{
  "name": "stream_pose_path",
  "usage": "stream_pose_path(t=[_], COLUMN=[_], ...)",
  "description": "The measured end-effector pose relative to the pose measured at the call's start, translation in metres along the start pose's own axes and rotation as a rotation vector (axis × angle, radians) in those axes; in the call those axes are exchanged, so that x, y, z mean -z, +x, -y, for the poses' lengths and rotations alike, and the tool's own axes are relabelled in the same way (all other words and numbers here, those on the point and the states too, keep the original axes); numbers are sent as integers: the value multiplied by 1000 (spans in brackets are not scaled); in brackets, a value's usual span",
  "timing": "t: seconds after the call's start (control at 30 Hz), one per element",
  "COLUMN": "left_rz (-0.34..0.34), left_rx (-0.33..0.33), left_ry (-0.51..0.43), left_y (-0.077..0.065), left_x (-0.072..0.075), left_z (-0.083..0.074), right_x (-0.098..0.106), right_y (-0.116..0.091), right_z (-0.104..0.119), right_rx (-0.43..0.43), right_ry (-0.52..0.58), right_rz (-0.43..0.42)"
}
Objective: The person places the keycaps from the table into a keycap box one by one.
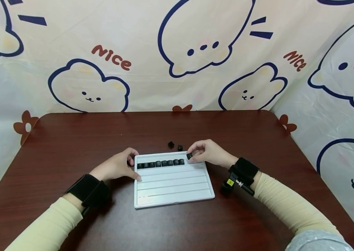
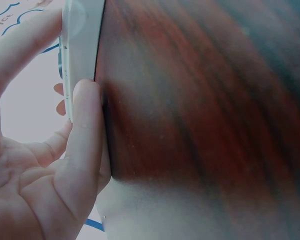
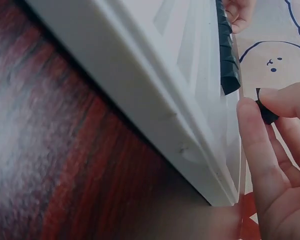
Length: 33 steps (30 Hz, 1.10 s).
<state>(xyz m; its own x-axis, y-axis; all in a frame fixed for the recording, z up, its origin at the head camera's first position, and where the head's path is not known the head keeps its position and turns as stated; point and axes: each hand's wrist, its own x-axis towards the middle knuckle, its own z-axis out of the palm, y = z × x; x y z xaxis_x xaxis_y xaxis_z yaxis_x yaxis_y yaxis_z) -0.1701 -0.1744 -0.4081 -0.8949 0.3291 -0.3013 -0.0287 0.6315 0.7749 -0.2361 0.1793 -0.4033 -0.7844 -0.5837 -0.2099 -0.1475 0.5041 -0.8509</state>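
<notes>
A white ridged tray (image 1: 177, 190) lies on the table, with a row of several black keycaps (image 1: 158, 164) along its top channel. My right hand (image 1: 209, 152) pinches one black keycap (image 1: 189, 156) between thumb and fingers, just over the tray's far right corner and right of the row. In the right wrist view that keycap (image 3: 268, 113) shows between the fingertips, apart from the row's end. At the tray's left edge, my left hand (image 1: 118, 165) holds on, thumb on the near part and fingers by the far corner; the left wrist view shows fingers (image 2: 87, 115) against its side.
Two loose black keycaps, one farther left (image 1: 171, 144) and one closer to the right hand (image 1: 180, 147), lie on the table behind the tray. The brown wooden table (image 1: 101, 136) ends at a printed cloth backdrop (image 1: 145, 90). Both wrists wear black straps.
</notes>
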Motion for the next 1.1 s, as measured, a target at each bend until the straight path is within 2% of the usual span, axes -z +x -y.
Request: stream_pose_path(t=[0.3,0.63,0.87,1.1], left_rz=[3,5,2,-2], left_rx=[-5,-8,-2,-16], left_ry=[-1,4,16,20], left_y=[1,2,3,0], left_x=[1,0,-4,0], left_z=[1,1,0,-1], right_x=[-2,-9,-14,-15], right_y=[-1,-5,-6,-3], right_z=[5,7,4,6], right_rx=[35,99,132,156], right_ry=[-110,-327,-373,-402], right_rz=[-32,-38,-36,-45])
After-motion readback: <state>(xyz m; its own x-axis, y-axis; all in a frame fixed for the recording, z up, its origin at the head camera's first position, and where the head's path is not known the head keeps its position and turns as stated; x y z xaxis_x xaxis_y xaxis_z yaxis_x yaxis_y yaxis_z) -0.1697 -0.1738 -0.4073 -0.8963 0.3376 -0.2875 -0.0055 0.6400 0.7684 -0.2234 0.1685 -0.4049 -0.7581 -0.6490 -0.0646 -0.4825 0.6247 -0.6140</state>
